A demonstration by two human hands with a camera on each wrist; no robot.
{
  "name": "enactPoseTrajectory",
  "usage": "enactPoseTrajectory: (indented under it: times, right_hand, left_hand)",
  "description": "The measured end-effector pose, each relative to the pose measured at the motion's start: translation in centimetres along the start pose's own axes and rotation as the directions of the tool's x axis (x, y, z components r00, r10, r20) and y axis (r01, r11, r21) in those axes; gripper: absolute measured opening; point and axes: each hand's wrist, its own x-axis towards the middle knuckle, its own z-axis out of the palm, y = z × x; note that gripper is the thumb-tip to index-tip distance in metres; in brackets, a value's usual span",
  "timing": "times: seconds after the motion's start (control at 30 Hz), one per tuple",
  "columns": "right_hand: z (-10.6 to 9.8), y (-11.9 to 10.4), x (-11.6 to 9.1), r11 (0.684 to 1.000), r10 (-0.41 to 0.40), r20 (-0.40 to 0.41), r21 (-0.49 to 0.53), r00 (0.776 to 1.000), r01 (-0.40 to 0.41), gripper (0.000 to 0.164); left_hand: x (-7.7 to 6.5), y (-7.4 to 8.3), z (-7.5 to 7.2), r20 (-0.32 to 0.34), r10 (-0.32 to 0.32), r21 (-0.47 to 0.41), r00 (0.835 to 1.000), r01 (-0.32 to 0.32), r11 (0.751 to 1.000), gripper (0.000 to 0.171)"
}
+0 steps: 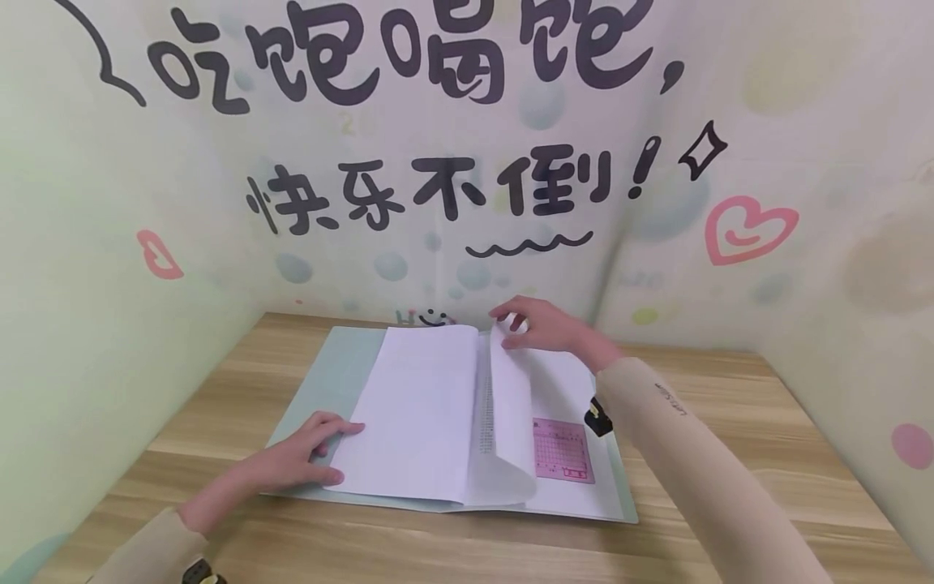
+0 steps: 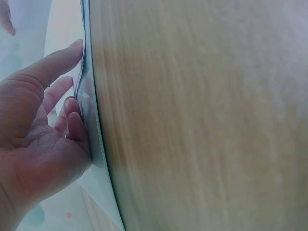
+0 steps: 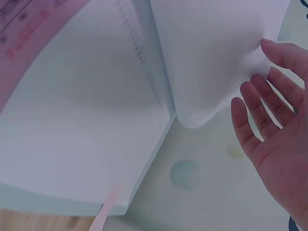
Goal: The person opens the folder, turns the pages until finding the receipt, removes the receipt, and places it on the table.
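Observation:
A light blue folder [image 1: 346,361] lies open on the wooden table with white sheets inside. My right hand [image 1: 543,324] pinches the top of a white page [image 1: 514,405], which stands curled up near the folder's middle. In the right wrist view, that hand's thumb and fingertips [image 3: 265,44] meet at the page's edge. My left hand [image 1: 295,458] rests at the lower left of the left-hand sheets [image 1: 416,405], thumb and index finger spread on them. A pink printed slip [image 1: 562,450] lies on the right side, partly covered by the raised page.
The wooden table [image 1: 394,551] extends around the folder. Behind it rises a pale wall [image 1: 438,130] with large black characters, and more pale wall stands on both sides. Black-and-gold wrist pieces [image 1: 598,418] show at both sleeves.

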Motion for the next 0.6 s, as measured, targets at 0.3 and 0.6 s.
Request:
enactPoseTrajectory:
  times: [0.3, 0.6]
  right_hand:
    - [1.0, -2.0, 2.9, 0.999, -0.005, 0.043, 0.035, 0.999, 0.003, 0.056]
    - [2.6, -4.1, 5.2, 0.998, -0.029, 0.065, 0.055, 0.997, 0.025, 0.058]
  left_hand:
    - [0.0, 0.0, 0.0, 0.0, 0.013, -0.009, 1.0, -0.013, 1.0, 0.069]
    - [0.0, -0.6, 0.0, -0.031, 0.029, 0.014, 0.999, -0.028, 1.0, 0.064]
